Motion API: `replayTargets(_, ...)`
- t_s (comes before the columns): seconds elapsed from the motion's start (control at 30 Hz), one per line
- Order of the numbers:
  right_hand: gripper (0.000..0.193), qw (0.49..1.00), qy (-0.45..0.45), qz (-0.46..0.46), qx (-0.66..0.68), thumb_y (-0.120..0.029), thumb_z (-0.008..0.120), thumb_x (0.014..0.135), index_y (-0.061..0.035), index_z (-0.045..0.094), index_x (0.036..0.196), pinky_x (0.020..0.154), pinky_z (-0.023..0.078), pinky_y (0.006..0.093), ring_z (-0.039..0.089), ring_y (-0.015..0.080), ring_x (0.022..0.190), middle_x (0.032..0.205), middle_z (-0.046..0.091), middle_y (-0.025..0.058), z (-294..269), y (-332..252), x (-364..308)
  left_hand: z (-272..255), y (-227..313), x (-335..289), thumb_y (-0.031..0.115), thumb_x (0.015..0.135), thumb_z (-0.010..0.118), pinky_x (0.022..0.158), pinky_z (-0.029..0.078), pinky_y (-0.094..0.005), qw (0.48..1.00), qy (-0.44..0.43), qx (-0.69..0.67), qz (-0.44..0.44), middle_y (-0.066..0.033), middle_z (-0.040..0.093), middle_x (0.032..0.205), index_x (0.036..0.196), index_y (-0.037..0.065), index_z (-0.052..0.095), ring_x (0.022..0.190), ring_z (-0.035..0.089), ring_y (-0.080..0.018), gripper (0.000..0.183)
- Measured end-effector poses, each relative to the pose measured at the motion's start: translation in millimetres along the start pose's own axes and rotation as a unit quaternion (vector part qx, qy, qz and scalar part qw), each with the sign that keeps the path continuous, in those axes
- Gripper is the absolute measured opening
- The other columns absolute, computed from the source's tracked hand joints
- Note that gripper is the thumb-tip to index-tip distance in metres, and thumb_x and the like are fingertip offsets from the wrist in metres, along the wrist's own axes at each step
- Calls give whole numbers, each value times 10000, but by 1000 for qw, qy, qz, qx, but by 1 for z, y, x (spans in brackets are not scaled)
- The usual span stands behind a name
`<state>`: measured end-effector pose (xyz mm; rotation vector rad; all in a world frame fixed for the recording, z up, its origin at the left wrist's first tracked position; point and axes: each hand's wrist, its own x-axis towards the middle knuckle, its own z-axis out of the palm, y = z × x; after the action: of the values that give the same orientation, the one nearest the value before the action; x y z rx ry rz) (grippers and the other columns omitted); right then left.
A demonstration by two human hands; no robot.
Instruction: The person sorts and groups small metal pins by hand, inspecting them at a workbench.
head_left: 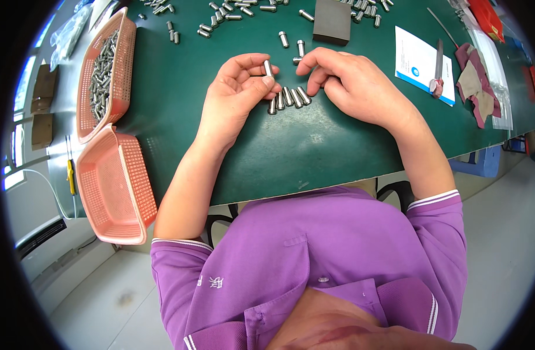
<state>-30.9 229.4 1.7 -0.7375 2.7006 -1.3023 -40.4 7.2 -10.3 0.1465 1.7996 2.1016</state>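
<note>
My left hand [238, 90] pinches a short silvery metal pin [268, 68] between thumb and fingertips and holds it upright. Just below its fingers, several similar headed pins [288, 98] lie side by side in a slanted row on the green table. My right hand [361, 84] hovers at the right end of that row, its fingers bent and apart, with nothing visible in them. Close by its index finger, one pin [301, 46] stands beside another lying pin [297, 60], which the finger partly covers. A further pin [284, 39] is a little to the left.
Loose pins [232, 10] lie scattered along the far side near a dark grey block [331, 22]. At left, a pink basket [129, 64] holds many pins; a second pink basket [113, 175] is nearer. Right: a paper sheet [410, 49], a taped blade-like tool [438, 67] and a cloth [476, 84].
</note>
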Motion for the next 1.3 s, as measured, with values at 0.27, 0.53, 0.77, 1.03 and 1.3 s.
replayTargets(0.27,290,1000,10,5,-1,39,444,771,-75,568,1006,720,484,398,640,277,807,769,673,66,-2,0,0,2,2,0,21,901,592,817,514,-244,1000,5,-16,-16,-153,610,1174,1274,-23,491,904,632,-134,389)
replayTargets(0.53,293,1000,10,7,-12,42,449,765,-74,573,1003,739,490,398,644,270,815,774,678,62,-3,1,2,3,1,1,2,873,625,795,516,-232,1000,0,-4,6,-84,617,1036,1221,-13,554,876,632,-118,356)
replayTargets(0.77,320,1000,-1,11,-14,57,428,766,-62,572,1026,761,482,347,640,226,799,790,681,53,-3,2,1,2,1,0,-2,863,638,794,516,-228,1000,7,-13,0,-67,608,1013,1216,-11,560,866,629,-109,362)
replayTargets(1.03,265,999,28,20,23,20,489,776,-75,601,996,745,497,368,642,252,824,793,671,48,-7,0,3,0,-1,0,-3,835,678,830,511,-228,1000,15,-13,-6,-59,610,1009,1202,-6,574,884,624,-100,382)
replayTargets(1.3,358,923,255,-76,-277,-146,647,796,-136,609,1152,1024,398,387,481,299,1225,1309,511,104,-16,52,22,1,2,2,7,855,656,886,507,-255,999,7,-41,-18,-119,623,1126,1247,-3,547,961,632,-142,407)
